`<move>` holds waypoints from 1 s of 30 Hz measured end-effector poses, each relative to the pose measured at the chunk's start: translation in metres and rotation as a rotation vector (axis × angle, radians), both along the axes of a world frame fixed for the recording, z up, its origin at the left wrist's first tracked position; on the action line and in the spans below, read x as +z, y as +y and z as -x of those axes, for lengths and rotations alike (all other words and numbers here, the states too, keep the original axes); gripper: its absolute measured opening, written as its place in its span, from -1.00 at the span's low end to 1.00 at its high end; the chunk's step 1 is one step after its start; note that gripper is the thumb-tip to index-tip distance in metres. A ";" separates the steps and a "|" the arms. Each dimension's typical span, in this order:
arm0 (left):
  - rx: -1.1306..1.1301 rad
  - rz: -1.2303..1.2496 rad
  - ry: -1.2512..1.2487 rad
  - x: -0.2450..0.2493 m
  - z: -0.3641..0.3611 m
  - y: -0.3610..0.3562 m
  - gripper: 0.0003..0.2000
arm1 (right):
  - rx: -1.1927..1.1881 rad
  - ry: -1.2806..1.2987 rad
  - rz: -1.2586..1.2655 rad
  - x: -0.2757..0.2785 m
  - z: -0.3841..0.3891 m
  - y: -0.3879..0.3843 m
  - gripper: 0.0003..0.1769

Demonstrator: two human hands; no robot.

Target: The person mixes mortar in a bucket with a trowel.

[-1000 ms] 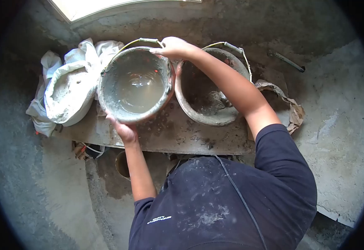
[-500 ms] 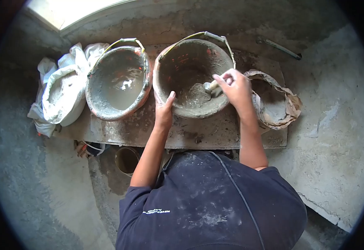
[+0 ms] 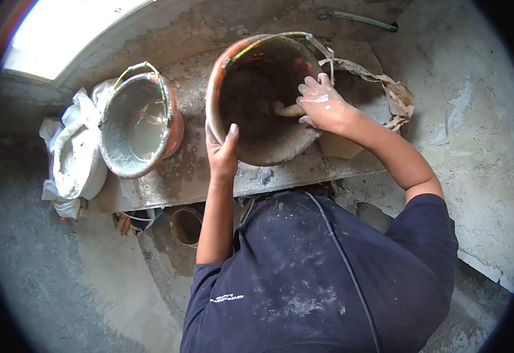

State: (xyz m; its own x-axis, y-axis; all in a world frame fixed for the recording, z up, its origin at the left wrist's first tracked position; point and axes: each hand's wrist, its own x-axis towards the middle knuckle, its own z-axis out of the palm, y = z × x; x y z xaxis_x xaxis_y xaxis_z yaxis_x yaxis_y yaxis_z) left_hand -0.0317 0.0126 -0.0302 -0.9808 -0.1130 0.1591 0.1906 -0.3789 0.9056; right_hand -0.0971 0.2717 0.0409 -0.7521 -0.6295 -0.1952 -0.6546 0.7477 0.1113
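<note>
My left hand [image 3: 222, 154] grips the near left rim of a mortar-caked orange bucket [image 3: 213, 103], thumb over the edge and fingers down the outside. The bucket is tilted, and its inside is dark. In my right hand [image 3: 325, 106], over the bucket's right side, is the pale handle of what looks like a trowel [image 3: 293, 110]. The handle points left into the bucket; the blade is lost in shadow. White smears mark the back of this hand. The bucket's wire handle [image 3: 280, 35] lies against the far rim.
To the left stands a second orange bucket [image 3: 174, 126] with cloudy water, beside a white sack [image 3: 83, 162] of pale powder. A torn paper bag [image 3: 399, 97] is on the right. All rest on a dirty board [image 3: 189, 82]. Below it stands a round container [image 3: 186, 226].
The bucket is now tilted, its mortar fallen into shadow. My right hand has turned palm down with the trowel, elbow swung outward. The view has shifted.
</note>
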 end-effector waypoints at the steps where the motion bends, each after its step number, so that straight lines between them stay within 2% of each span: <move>1: -0.010 -0.027 -0.013 -0.001 0.001 0.000 -0.37 | -0.001 -0.004 -0.005 -0.006 -0.001 0.004 -0.62; 4: -0.013 -0.047 0.016 0.001 0.001 0.001 -0.35 | 0.083 0.118 0.144 -0.016 -0.006 0.007 -0.72; 7: -0.018 -0.047 0.028 -0.001 -0.004 0.004 -0.32 | 0.136 0.025 0.095 0.004 -0.005 0.005 -0.72; 8: -0.016 -0.032 0.035 0.000 -0.007 0.006 -0.31 | 0.277 0.084 0.177 0.007 -0.001 0.010 -0.76; 12: 0.023 0.021 0.050 -0.007 -0.011 0.011 -0.29 | 0.250 0.235 0.208 0.057 -0.014 -0.001 -0.84; 15: 0.040 0.007 0.078 -0.009 -0.014 0.013 -0.29 | 0.262 0.423 0.260 0.045 0.005 0.011 -0.83; 16: 0.041 0.006 0.078 -0.009 -0.014 0.014 -0.29 | 0.241 0.387 0.233 0.035 0.012 0.012 -0.76; 19: 0.019 0.014 0.057 -0.010 -0.017 0.016 -0.29 | 0.149 0.307 0.293 0.008 0.020 0.000 -0.72; 21: 0.047 0.017 0.069 -0.008 -0.017 0.016 -0.29 | 0.061 0.050 0.452 -0.008 0.022 -0.002 -0.68; 23: 0.046 -0.016 0.054 -0.005 -0.019 0.017 -0.30 | 0.031 -0.110 0.502 -0.023 0.014 -0.003 -0.70; 25: 0.084 -0.008 0.066 -0.004 -0.020 0.018 -0.30 | 0.066 -0.089 0.554 -0.024 0.000 0.000 -0.69; 27: 0.105 0.054 0.094 -0.002 -0.020 0.020 -0.32 | 0.205 -0.120 0.524 -0.015 -0.009 0.007 -0.67; 29: 0.102 0.013 0.093 0.000 -0.021 0.023 -0.33 | 0.196 -0.159 0.489 -0.004 -0.018 0.015 -0.64; 30: 0.109 -0.038 0.081 -0.001 -0.020 0.023 -0.35 | 0.202 -0.143 0.385 0.009 -0.024 0.021 -0.63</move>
